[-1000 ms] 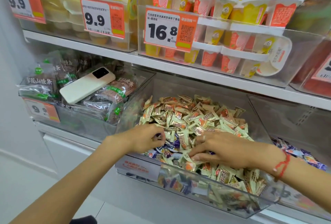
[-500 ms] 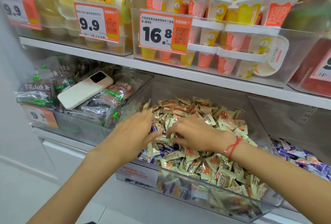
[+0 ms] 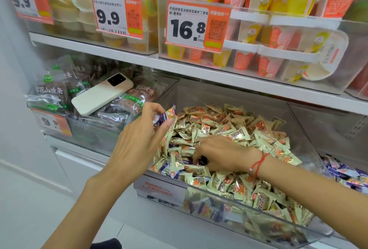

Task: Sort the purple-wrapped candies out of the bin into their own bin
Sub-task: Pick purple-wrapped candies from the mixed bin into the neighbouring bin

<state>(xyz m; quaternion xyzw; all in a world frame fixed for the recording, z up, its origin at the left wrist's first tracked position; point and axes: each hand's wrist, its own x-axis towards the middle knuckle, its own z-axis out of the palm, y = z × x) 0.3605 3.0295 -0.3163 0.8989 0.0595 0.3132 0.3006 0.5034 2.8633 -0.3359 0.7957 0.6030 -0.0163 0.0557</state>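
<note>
Above the bin [image 3: 310,149] — purple candy [image 3: 167,116] in left hand [image 3: 137,139].

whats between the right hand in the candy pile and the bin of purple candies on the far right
In the head view, a stretch of green-and-orange candies and the mixed bin's clear side wall lie between the right hand and the purple candies.

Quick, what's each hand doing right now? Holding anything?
Left hand: lifted above the bin, pinching a purple candy.
Right hand: down in the candy pile, fingers curled around a purple-wrapped piece; its grip is partly hidden.
</note>
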